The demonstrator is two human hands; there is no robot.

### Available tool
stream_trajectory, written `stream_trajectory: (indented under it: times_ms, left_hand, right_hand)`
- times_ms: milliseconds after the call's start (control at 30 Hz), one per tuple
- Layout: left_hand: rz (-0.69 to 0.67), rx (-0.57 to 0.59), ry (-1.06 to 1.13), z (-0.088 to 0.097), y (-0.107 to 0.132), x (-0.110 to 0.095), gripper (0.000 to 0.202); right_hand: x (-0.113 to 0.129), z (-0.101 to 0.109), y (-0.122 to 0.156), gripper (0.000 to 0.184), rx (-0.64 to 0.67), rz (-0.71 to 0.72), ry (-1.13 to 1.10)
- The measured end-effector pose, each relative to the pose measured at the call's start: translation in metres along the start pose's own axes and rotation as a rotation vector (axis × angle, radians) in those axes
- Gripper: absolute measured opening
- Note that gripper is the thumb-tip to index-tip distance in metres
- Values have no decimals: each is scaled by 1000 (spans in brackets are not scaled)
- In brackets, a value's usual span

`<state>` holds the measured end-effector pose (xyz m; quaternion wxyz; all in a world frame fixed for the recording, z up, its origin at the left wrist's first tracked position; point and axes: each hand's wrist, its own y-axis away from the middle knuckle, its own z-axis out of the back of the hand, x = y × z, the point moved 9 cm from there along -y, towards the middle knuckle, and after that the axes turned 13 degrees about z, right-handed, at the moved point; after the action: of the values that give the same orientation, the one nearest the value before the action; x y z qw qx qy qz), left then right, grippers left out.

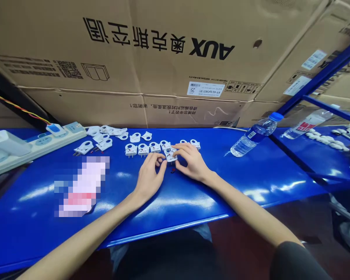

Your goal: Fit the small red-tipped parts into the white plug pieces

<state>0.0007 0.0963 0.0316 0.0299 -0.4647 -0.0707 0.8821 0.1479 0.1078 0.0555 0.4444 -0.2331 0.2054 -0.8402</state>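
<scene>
Head view: nearest, a dark sleeve [288, 260] covers part of the right arm, and both forearms reach over a blue table [221, 190]. A pink item [87, 181], blurred out, lies to the left. Ahead, the right hand [191, 160] grips a white plug [170, 154] between thumb and fingers, prongs downward. The left hand [151, 171] has its fingers bent beside the plug's left edge; whether they touch it I cannot tell. Just behind stands a row of plugs [131, 150], with a loose heap of plugs [104, 144] farther left, near a power strip [32, 153]. A water bottle [247, 139] stands to the right. Behind everything rises a big cardboard box [163, 70]
</scene>
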Motion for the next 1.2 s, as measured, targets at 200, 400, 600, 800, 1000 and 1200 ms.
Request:
stream_trajectory:
  times_ms: [200, 400, 600, 800, 1000, 1200]
  left_hand:
    - [-2, -10, 5, 3, 0, -3, 13]
    - [1, -20, 18, 4, -1, -4, 13]
    - [-4, -23, 24, 6, -1, -5, 14]
    - [-29, -18, 46, 7, 0, -9, 13]
    - [-57, -18, 61, 8, 2, -15, 13]
    - [-42, 19, -14, -1, 2, -8, 12]
  right_hand:
    - [-1, 0, 1, 19, 32, -20, 27]
    - [-2, -3, 2, 18, 43, 7, 52]
    - [-3, -4, 3, 20, 71, -10, 69]
    - [-2, -4, 2, 21, 88, -9, 88]
    - [-7, -4, 4, 20, 81, -44, 108]
    - [-20, 1, 6, 20, 58, -161, 164]
